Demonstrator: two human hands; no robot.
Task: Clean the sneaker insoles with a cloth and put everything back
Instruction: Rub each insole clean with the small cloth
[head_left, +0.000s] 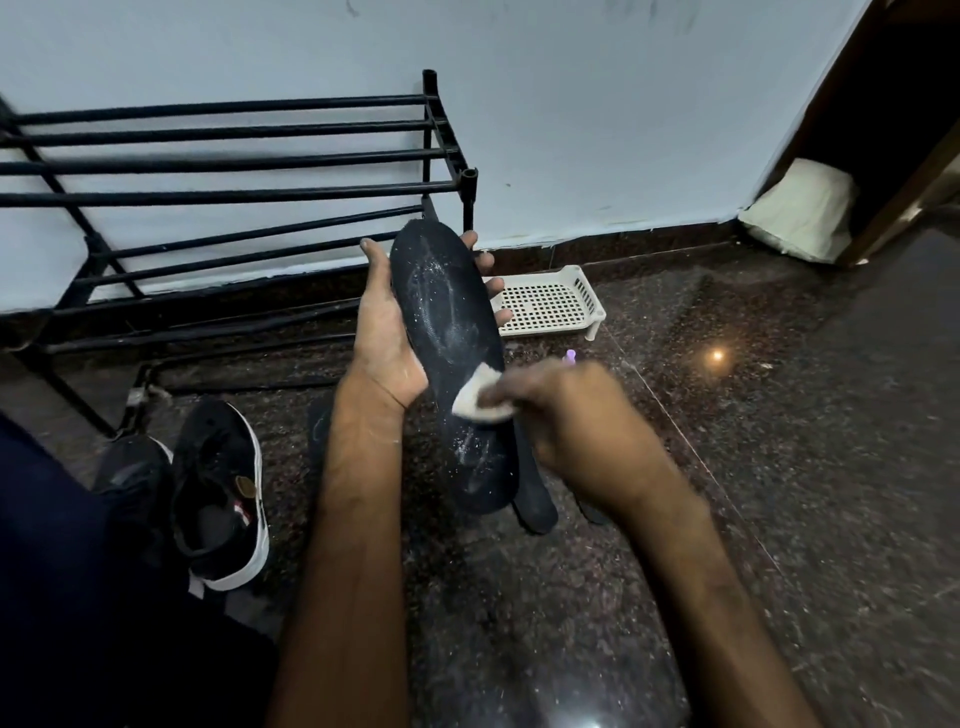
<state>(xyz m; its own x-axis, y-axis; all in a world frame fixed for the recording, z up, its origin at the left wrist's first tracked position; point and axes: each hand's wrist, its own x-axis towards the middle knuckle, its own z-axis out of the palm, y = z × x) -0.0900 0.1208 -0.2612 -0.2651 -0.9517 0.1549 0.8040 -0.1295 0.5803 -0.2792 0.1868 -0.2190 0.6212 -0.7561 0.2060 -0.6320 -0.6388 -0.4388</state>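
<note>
My left hand (387, 338) grips a black insole (447, 332) from behind, toe end up, its surface speckled with white dust. My right hand (566, 421) pinches a small white cloth (480, 400) and presses it against the insole's lower half. A second black insole (535, 493) lies on the floor, partly hidden behind the held one. A black sneaker with a white sole (221, 493) stands on the floor at the left, with a second dark sneaker (135, 467) beside it.
A black metal shoe rack (234, 156) stands against the white wall at the left. A white perforated plastic tray (545, 301) sits on the dark granite floor behind the insole. A small purple object (570, 356) peeks out above my right hand. A doorway opens at the far right.
</note>
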